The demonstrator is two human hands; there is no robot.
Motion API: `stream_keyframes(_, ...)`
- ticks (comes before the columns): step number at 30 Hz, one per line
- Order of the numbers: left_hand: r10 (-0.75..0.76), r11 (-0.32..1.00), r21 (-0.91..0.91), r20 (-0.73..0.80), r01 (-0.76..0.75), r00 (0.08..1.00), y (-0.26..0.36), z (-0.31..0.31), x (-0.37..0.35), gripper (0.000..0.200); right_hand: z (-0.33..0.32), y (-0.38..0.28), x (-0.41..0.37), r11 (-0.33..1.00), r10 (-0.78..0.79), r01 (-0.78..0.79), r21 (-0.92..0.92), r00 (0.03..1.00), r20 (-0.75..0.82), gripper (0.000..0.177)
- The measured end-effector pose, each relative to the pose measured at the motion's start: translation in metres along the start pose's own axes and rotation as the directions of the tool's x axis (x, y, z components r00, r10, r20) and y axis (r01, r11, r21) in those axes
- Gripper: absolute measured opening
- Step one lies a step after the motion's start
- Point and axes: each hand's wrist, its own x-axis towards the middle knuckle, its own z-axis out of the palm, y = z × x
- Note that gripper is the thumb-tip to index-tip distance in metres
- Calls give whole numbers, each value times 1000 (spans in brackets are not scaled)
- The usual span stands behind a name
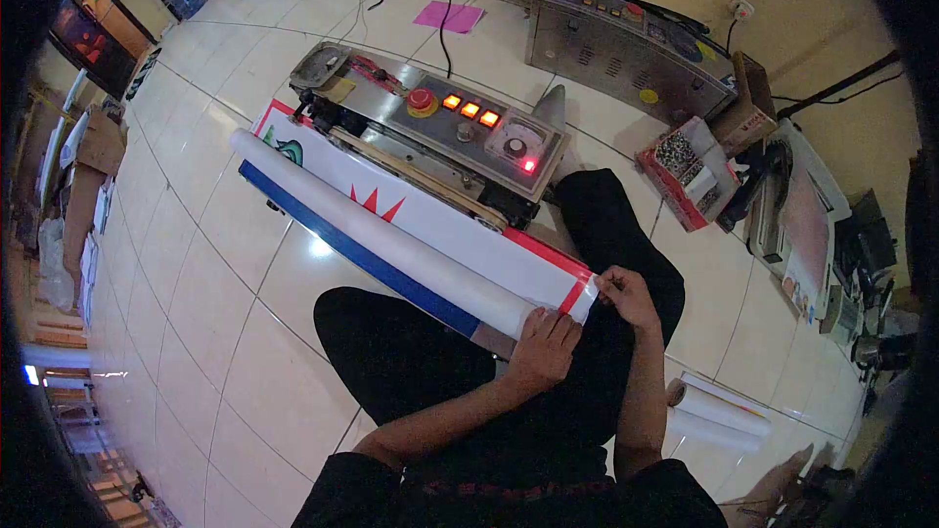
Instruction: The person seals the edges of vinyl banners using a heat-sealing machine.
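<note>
A long printed banner (440,246), white with red edging and red spiky shapes, lies partly unrolled along the front of a metal band-sealing machine (430,127). Its near side forms a white roll (391,244) running diagonally, beside a blue strip (362,252) at the machine's front. My left hand (544,350) has its fingers curled over the right end of the roll. At the banner's right corner, the thumb and fingers of my right hand (629,296) pinch the red-and-white edge. The machine shows lit orange switches (469,110) and a red button (421,101).
My crossed legs are close under the banner. A second metal machine (626,49) stands by the wall, near an open red box (688,174) and a printer-like device (797,225). White rolls (719,411) lie to my right. A black cable (449,29) crosses the tiled floor.
</note>
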Motion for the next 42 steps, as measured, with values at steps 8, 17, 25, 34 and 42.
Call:
stream_keyframes(8, -6, 1000, 23, 48, 5, 999, -17, -4, -2, 45, 11, -15, 7, 997, 64, -64, -45, 998, -6, 19)
stream_keyframes(17, -31, 999, -37, 62, 34, 998, -35, -12, -5, 51, 28, -16, 19, 988, 24, -35, -152, 997, -72, 22)
stream_keyframes(25, -33, 999, -2, 6, 33, 999, -46, -28, -8, 40, 51, -41, 23, 995, 71, -81, -65, 988, -139, 24)
stream_keyframes(34, -406, 912, 36, -38, 408, 913, -43, -21, -34, 74, 69, -38, 33, 997, 66, -60, 38, 980, -187, 22)
stream_keyframes(42, -388, 919, 41, -71, 392, 919, -55, -32, -34, 85, 77, -27, 42, 964, 128, -87, 250, 980, -153, 25)
